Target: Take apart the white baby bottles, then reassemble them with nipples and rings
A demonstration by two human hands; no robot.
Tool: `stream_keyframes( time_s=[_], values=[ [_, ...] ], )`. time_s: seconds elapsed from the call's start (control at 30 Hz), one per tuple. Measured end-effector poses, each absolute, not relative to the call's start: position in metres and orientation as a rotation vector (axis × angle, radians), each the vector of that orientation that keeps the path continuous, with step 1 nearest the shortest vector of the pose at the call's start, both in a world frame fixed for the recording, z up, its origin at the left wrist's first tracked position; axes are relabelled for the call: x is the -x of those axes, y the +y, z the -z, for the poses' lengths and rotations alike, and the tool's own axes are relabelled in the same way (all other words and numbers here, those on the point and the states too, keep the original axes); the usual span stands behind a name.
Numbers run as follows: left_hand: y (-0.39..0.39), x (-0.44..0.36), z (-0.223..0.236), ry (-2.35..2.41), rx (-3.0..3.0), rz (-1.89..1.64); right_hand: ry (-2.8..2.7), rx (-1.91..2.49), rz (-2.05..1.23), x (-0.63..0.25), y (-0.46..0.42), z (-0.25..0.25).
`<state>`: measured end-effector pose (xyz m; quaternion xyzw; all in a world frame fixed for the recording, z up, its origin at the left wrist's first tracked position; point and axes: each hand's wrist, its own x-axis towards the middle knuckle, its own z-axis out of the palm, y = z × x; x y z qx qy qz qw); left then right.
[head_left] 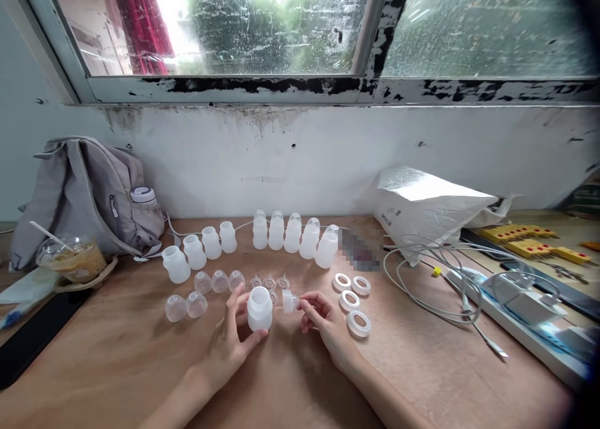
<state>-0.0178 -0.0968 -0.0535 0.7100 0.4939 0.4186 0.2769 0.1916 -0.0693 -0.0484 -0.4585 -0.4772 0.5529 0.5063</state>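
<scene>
Bottle (259, 314): matt plastic. Domed caps (175, 308): glossy plastic. Rings (360, 334): smooth plastic. Tabletop (422, 366): wood. Backpack (87, 210): matt cloth.

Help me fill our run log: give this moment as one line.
left hand: holds upright bottle | right hand: holds clear threaded piece | nearby: white rings

Nothing legible here, folks: small grey print (388, 219) on the white bag (424, 205), but too tiny to read

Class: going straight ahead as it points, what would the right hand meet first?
The right hand, clear threaded piece leading, would likely meet the frosted bottle at the left hand, though depth is unclear.
</scene>
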Motion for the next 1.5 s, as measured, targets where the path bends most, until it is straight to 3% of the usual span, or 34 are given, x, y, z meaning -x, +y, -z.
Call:
stream_keyframes(
  time_s=[0.13, 0.37, 0.67, 1.5],
  values=[
    [-0.095, 0.015, 0.057, 1.295, -1.799, -1.029, -1.134, 1.142, -1.394, -0.19, -0.073, 0.041],
    [-0.098, 0.04, 0.048, 1.323, -2.423, -1.014, -1.135, 1.131, -1.432, -0.19, -0.077, 0.04],
    [-0.1, 0.041, 0.048, 1.402, -2.589, -0.863, -1.413, 1.15, -1.278, -0.193, -0.075, 0.05],
    [-0.097, 0.046, 0.049, 1.326, -2.726, -1.035, -1.427, 1.154, -1.346, -0.19, -0.079, 0.046]
  ],
)
